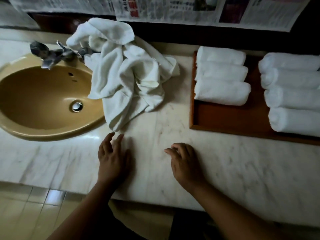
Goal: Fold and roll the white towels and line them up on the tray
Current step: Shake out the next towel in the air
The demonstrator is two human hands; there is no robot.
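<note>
The person's left hand [113,156] lies low over the marble counter [225,167], fingers straight and slightly spread, holding nothing; its fingertips are just beside the near end of the heap of loose white towels [128,75]. The right hand [186,161] is near it on the right, fingers loosely curled and empty. The heap lies crumpled on the counter between the mustard-coloured basin [43,97] and the wooden tray [225,118], with its far part draped over the tap [50,54]. On the tray lie seven rolled towels [221,75] in two columns, three on the left and four on the right. Newspaper [190,9] hangs along the wall behind
</note>
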